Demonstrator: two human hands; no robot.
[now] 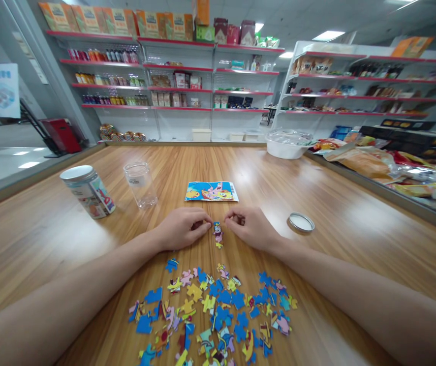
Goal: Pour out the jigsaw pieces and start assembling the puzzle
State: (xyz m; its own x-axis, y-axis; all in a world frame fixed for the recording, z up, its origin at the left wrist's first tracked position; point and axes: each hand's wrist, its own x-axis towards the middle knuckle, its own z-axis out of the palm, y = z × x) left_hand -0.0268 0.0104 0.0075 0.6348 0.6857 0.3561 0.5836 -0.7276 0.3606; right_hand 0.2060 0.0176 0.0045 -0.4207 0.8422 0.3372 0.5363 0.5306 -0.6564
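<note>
On the wooden table (pixel 347 203), my left hand (pixel 182 227) and my right hand (pixel 250 227) rest close together, fingertips pinching at a small joined cluster of puzzle pieces (pixel 218 235) between them. The left fingers touch its top left edge, while the right fingers curl just to its right; whether they hold a piece is hidden. Several loose jigsaw pieces (pixel 212 312) in blue, yellow and pink lie scattered nearer to me. A colourful cartoon reference card (pixel 211 191) lies flat beyond the hands.
A clear empty jar (pixel 141 184) and a printed tin with a white lid (pixel 87 191) stand at the left. A round metal lid (pixel 301 222) lies right of my hand. A white bowl (pixel 285 143) and snack packets (pixel 370 160) sit far right. Store shelves line the back.
</note>
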